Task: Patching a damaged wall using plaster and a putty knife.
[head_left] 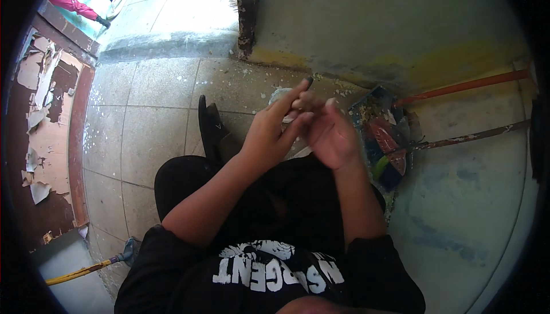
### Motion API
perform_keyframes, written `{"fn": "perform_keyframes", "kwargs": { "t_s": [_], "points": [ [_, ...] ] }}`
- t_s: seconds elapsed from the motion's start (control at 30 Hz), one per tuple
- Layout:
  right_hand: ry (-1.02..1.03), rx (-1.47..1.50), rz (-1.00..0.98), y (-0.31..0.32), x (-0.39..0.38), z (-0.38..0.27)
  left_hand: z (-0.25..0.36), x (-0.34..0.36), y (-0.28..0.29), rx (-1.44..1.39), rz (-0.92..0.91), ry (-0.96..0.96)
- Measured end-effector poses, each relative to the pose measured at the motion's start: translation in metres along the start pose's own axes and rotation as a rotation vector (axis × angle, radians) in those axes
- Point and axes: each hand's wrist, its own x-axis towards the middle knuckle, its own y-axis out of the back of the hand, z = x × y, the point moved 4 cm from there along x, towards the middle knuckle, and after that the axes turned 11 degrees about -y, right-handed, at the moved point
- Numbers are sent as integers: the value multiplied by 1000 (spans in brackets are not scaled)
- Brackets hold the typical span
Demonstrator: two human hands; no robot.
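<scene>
In front of my lap, my left hand and my right hand meet, with their fingertips overlapping. The left index finger is stretched out and its thumb stands apart from it; no object shows in this hand. A dark spot sits at the tip of that finger, too small to make out. My right palm is partly turned up with the thumb raised. Its other fingers are blurred and partly hidden behind the left ones. Behind the hands, a whitish thing on the floor is mostly covered.
A dustpan with debris and a broom-like tool lies at the right, by orange and worn poles. A black slipper is beyond my left knee. A yellow-handled tool lies lower left, below a peeling door. Someone's red sleeve or trouser leg shows top left.
</scene>
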Motion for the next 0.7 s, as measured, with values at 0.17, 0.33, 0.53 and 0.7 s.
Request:
{"fn": "perform_keyframes", "kwargs": {
  "t_s": [0.17, 0.33, 0.53, 0.7],
  "points": [
    [136, -379, 563, 129, -33, -80, -22, -7, -10, -46, -114, 93],
    [-35, -812, 1088, 200, -25, -92, -24, -28, -37, 111, -401, 80],
    [0, -838, 1206, 238, -2, -65, -30, -60, -63, 270, -761, 144],
    [-4, -884, 1209, 241, 0, -65, -39, -63, -60, 413, -849, 110]
  ]
}}
